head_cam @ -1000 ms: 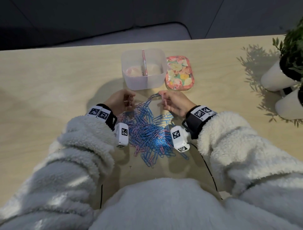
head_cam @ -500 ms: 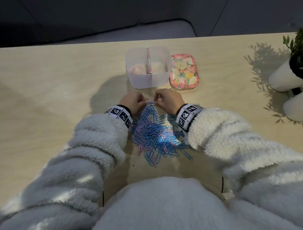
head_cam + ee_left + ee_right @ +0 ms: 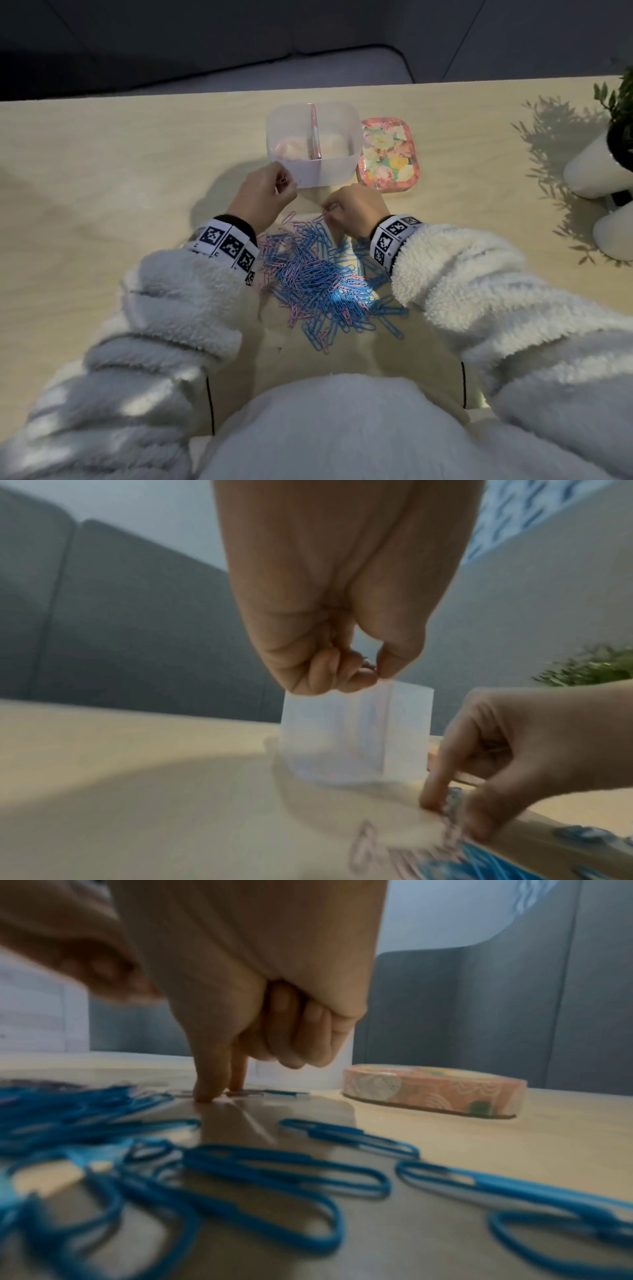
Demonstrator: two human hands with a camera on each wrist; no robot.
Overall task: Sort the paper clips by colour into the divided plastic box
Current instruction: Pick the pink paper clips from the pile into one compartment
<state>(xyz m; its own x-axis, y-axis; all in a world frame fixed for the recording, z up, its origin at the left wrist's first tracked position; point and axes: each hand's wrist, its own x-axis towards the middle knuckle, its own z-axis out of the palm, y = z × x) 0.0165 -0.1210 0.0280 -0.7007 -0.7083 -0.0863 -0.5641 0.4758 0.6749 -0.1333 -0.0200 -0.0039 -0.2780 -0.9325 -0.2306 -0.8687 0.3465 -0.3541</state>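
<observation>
Left hand (image 3: 262, 192) has lifted off the pile since the earlier frame and moved up to the near-left corner of the divided plastic box (image 3: 337, 164), small clips pinched in its fingers, likely pink, probably headed for the left compartment; right hand (image 3: 354, 210) stays low at the pile's far edge, fingers on a clip; paper clips (image 3: 318, 277), blue and pink mixed, heaped on the tabletop (image 3: 102, 171) between the wrists, most still unsorted; pinkish contents already in the box, both sides of the divider; floral tin (image 3: 388, 154) just right of the box; white plant pots far right.

Left wrist view: fingers (image 3: 346, 669) curled, thumb pinching something thin right at the box rim (image 3: 356, 723); blurred, colour cannot be told here; held high so it can drop in.

Right wrist view: two fingers (image 3: 209, 1080) pressed straight down on the tabletop, pinning or sliding a clip to separate it, others curled; blue clips (image 3: 284, 1172) lie loose in front; tin beyond.
</observation>
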